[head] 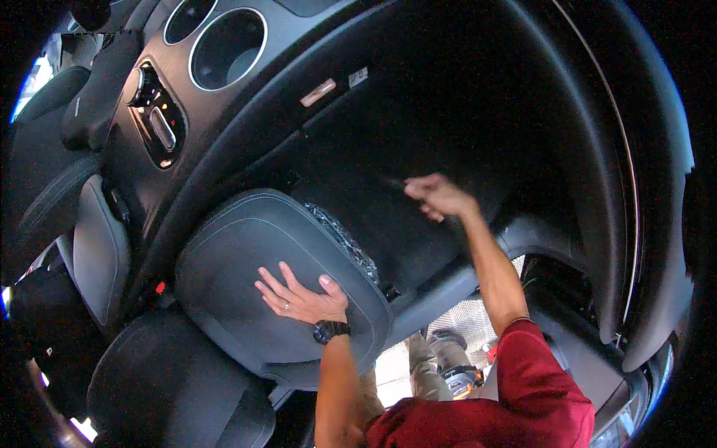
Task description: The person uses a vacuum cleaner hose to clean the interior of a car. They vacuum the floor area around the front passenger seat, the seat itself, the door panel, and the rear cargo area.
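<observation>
My left hand (pixel 302 294) lies with its fingers spread on the dark grey, stitched cushion of a car seat (pixel 241 252). It wears a ring and a black wristwatch (pixel 329 331). My right hand (pixel 440 196) is above the dark footwell ahead of the seat, its fingers curled and blurred. A faint thin dark shape reaches out from its fingertips, too blurred to name. Crinkled, shiny black plastic film (pixel 344 241) shows along the cushion's front edge.
The centre console, left, has cup holders (pixel 228 49) and a panel with a rotary knob (pixel 133 87). Two pale labels (pixel 318 92) sit on its side. A red buckle button (pixel 161 287) shows beside the seat. An open door (pixel 608 168) curves along the right; below is the door sill (pixel 437 299).
</observation>
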`<state>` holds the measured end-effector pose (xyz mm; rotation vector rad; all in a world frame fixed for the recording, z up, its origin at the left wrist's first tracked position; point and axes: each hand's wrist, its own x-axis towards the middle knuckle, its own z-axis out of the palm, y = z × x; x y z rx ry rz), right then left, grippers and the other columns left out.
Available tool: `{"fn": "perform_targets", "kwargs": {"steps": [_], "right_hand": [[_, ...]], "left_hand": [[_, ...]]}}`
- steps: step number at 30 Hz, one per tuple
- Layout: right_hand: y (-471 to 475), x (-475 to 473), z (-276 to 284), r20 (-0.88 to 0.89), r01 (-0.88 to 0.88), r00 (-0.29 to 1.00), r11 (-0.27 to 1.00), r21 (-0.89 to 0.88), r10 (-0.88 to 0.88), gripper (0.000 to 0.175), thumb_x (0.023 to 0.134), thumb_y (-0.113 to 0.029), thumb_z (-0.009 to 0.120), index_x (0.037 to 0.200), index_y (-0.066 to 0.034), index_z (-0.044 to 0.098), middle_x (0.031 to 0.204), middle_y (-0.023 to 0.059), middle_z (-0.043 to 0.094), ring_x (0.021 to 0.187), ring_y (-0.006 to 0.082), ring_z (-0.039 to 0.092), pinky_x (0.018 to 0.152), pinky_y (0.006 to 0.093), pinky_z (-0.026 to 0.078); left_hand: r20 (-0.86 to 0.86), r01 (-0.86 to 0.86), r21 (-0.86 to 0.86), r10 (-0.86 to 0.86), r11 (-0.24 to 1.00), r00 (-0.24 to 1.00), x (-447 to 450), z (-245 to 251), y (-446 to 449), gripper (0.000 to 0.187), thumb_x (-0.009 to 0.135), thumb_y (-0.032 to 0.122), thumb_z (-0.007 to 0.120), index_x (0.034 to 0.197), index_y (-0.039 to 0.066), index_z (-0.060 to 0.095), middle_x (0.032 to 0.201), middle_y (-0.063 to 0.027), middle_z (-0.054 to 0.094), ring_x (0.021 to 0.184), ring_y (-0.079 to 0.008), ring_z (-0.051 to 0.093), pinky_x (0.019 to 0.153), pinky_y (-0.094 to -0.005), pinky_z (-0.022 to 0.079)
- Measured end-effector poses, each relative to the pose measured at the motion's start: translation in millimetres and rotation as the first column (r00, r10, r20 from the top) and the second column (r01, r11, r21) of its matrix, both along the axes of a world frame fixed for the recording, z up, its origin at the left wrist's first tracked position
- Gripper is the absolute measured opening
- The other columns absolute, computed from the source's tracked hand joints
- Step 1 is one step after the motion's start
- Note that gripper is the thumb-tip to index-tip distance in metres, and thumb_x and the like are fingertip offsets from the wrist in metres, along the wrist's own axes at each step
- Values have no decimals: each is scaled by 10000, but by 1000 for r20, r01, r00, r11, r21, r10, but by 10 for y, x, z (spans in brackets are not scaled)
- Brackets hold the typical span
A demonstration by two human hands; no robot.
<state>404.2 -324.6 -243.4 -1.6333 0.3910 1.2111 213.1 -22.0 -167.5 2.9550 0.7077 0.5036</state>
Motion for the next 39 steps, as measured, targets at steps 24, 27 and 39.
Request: {"fn": "perform_targets", "kwargs": {"steps": [24,27,39], "right_hand": [[811,4,538,375,-514,777,853,-86,506,499,1141,-419,649,1529,-110,710,596,111,587,462,197,544,520,420,482],[711,28,468,298,-505,812,860,-75,502,507,1126,-443,671,1525,-134,719,603,90,593,474,187,543,513,426,456],[63,-1696,2295,490,-49,868,996,-79,81,516,1022,-211,712,1483,-125,498,986,56,621,718,124,612,579,297,504]], "left_hand": [[20,12,22,-13,1000,1000,-10,-39,20,735,1093,564,415,1629,77,543,1771,-248,404,1639,-516,330,1300,-665,264],[12,5,3,-6,1000,1000,-8,-24,22,718,1075,532,446,1627,83,544,1771,-247,405,1639,-521,325,1302,-668,259],[55,-35,-134,43,990,998,-9,-40,71,743,924,429,673,1594,123,575,1770,-216,400,1638,-487,332,1316,-655,254]]}}
